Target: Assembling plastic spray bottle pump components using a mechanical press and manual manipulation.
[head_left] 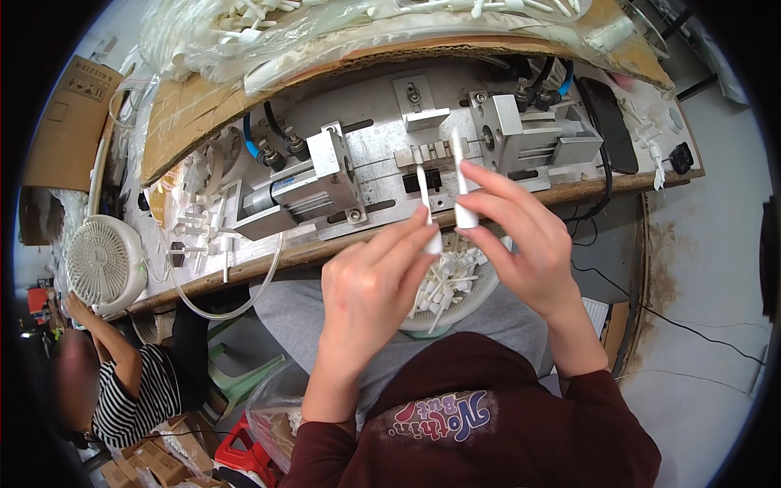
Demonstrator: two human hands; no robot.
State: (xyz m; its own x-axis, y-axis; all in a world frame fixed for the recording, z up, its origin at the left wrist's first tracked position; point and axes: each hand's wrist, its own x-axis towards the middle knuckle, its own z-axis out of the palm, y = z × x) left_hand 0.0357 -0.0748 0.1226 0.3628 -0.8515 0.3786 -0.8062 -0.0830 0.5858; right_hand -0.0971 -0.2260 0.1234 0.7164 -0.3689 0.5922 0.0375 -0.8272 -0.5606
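Observation:
Between the fingertips of my left hand [366,281] is a slim white plastic stick [424,189] with a thicker lower end. Its upper tip is at the slotted metal holder [407,157]; whether it touches the slot I cannot tell. My right hand [525,240] pinches a thicker white plastic tube [466,213], held almost upright just right of the stick and slightly blurred. Both hands are closed, close together above the bench's front edge. Below them a white basket [486,289] rests on my lap, holding many white plastic pieces [446,286].
Metal cylinder clamps flank the holder, one left [329,175] and one right [508,134]. Cardboard [195,110] with bagged white parts stands behind. A dark phone [610,122] lies right. At left are a white fan [104,262] and another person in a striped shirt [142,390].

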